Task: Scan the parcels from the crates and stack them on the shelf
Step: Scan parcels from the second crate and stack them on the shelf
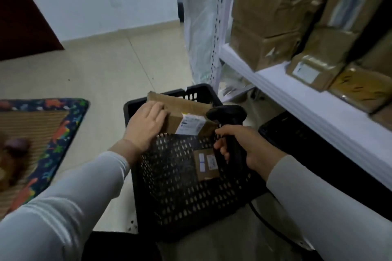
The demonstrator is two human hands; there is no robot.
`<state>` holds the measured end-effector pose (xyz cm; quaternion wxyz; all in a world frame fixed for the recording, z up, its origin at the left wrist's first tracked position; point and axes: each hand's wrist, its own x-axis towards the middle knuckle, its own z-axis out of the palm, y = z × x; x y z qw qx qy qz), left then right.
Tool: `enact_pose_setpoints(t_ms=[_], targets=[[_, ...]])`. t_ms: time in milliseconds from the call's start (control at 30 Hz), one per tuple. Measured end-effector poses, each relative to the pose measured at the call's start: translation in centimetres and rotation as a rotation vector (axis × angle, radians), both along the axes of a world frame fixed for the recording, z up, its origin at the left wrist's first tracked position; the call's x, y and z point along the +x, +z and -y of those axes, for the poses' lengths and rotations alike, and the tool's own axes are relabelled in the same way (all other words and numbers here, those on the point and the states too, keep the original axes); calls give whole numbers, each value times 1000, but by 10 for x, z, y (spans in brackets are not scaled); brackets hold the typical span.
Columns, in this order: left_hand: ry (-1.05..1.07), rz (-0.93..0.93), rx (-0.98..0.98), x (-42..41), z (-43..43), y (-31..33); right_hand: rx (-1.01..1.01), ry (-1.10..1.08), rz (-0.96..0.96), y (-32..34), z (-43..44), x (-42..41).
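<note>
A black perforated crate [169,186] stands on the floor in front of me. My left hand [144,127] grips a brown cardboard parcel [180,110] with a white label, held tilted over the crate's far side. My right hand [244,146] is closed around the handle of a black barcode scanner [229,116], whose head is close to the parcel's label. A smaller brown parcel [206,164] with white labels lies inside the crate, partly behind the scanner. The white shelf [297,95] on the right carries several stacked brown parcels [275,27].
A second black crate [297,133] sits under the shelf at the right. A mat with a colourful dinosaur border [53,133] lies on the tiled floor at the left. Clear plastic wrap [201,27] hangs by the shelf upright. The scanner's cable [265,220] trails down at the lower right.
</note>
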<state>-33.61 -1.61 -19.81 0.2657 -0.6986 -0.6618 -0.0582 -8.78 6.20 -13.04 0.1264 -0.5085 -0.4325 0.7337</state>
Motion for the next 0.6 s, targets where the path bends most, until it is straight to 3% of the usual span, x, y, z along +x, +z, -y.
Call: enact_pose_setpoints(t_ms=[133, 600], targets=[[-50, -48, 145, 15, 30, 40, 51, 53, -49, 41, 32, 25], [-162, -244, 293, 56, 48, 113, 82, 129, -138, 122, 69, 81]])
